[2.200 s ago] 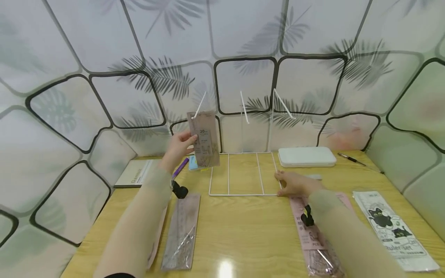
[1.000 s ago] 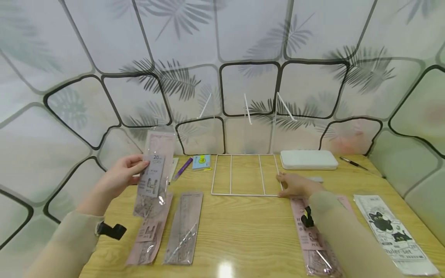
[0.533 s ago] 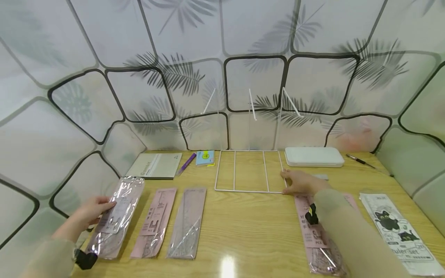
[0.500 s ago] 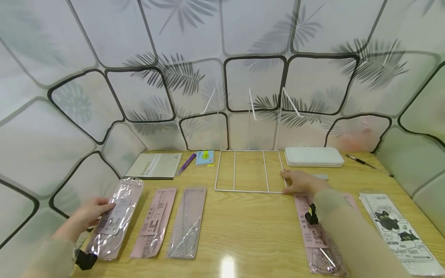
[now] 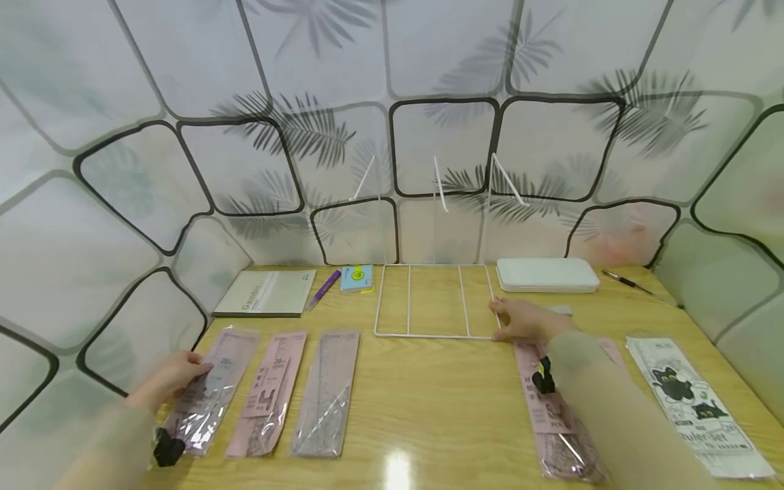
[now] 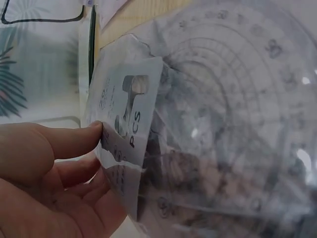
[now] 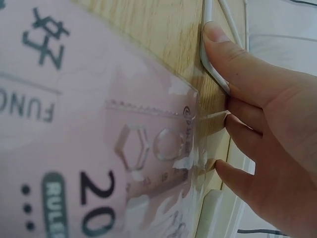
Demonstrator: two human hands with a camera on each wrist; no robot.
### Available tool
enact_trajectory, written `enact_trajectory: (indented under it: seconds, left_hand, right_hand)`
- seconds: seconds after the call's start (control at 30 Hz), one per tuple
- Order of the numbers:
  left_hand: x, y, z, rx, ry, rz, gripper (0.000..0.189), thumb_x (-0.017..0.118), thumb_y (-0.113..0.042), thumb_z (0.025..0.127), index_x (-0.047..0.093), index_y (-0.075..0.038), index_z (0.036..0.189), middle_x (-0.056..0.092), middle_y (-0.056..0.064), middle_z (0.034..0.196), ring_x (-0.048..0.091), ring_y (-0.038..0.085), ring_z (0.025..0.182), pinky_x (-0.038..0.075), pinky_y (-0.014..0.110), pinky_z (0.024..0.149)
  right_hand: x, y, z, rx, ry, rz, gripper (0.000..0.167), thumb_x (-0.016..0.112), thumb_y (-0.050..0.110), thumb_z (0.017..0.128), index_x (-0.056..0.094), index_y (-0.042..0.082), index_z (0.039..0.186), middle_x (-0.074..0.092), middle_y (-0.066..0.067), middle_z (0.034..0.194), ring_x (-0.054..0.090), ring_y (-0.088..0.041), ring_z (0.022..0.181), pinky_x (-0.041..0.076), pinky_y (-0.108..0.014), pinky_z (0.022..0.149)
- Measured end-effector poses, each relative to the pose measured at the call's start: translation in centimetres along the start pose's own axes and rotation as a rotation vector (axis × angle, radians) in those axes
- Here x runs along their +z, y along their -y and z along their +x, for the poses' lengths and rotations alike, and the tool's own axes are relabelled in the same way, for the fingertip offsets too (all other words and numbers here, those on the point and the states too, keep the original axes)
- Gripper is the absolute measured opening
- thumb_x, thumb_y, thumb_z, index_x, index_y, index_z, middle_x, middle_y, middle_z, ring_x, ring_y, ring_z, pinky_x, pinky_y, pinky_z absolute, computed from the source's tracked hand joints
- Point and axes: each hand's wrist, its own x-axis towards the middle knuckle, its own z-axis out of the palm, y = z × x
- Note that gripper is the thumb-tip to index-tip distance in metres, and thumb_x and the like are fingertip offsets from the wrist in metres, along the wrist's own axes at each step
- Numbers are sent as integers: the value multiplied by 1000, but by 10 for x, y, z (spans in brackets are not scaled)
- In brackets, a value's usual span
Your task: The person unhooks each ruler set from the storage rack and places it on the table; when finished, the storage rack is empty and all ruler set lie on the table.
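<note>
My left hand [image 5: 174,378] pinches the left edge of a ruler set in a clear, pinkish packet [image 5: 223,381], which lies at the table's left side. In the left wrist view a protractor shows through the plastic of this ruler set [image 6: 223,99], beside a torn-looking label card. My right hand [image 5: 527,320] grips the right side of a white wire rack [image 5: 429,336] near its front corner. Thumb and fingers close on the white wire [image 7: 210,59] in the right wrist view. Three hooks stick out from the rack's top, the middle one [image 5: 439,184] bare like the others.
Two more pink ruler packets [image 5: 269,395] [image 5: 327,395] lie right of the held one. Another pink packet [image 5: 551,415] is under my right forearm, beside a white cat-print ruler set [image 5: 692,401]. Behind are a notebook [image 5: 269,292], purple pen [image 5: 323,288], blue pad [image 5: 356,277], white case [image 5: 547,275] and brush [image 5: 637,286].
My left hand has carried the ruler set from beside the rack's left hook to the table's left side and lowered it flat. My right hand has stayed on the rack.
</note>
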Motion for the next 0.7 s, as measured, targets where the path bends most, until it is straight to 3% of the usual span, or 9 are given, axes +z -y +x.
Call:
enact_trajectory:
  seconds: [0.27, 0.37, 0.6, 0.7]
  left_hand:
    - [3, -7, -7, 24, -140, 216, 36, 60, -13, 94, 55, 21, 105, 62, 25, 90, 58, 28, 81, 53, 37, 67]
    - [5, -9, -8, 36, -171, 288, 36, 62, -12, 93, 57, 23, 103, 63, 27, 90, 59, 30, 80, 53, 42, 69]
    - [4, -11, -10, 64, -174, 371, 31, 62, -13, 93, 66, 18, 96, 63, 11, 74, 54, 20, 67, 47, 32, 59]
    - [0, -13, -14, 66, -161, 376, 34, 60, -16, 94, 63, 11, 75, 53, 3, 62, 47, 15, 59, 39, 28, 54]
  right_hand:
    - [-1, 1, 2, 1, 6, -13, 84, 76, 32, 87, 37, -12, 146, 28, -35, 153, 26, -52, 143, 24, -60, 118]
    - [-1, 2, 1, 5, 10, -18, 84, 75, 32, 87, 35, -12, 146, 27, -35, 153, 26, -51, 143, 24, -60, 118]
    - [-4, 8, 2, -9, 7, -17, 83, 75, 31, 88, 36, -14, 146, 27, -36, 153, 25, -52, 142, 23, -61, 118]
    - [-4, 9, 4, -27, 3, -18, 83, 74, 32, 88, 35, -14, 146, 26, -37, 153, 25, -53, 142, 23, -61, 118]
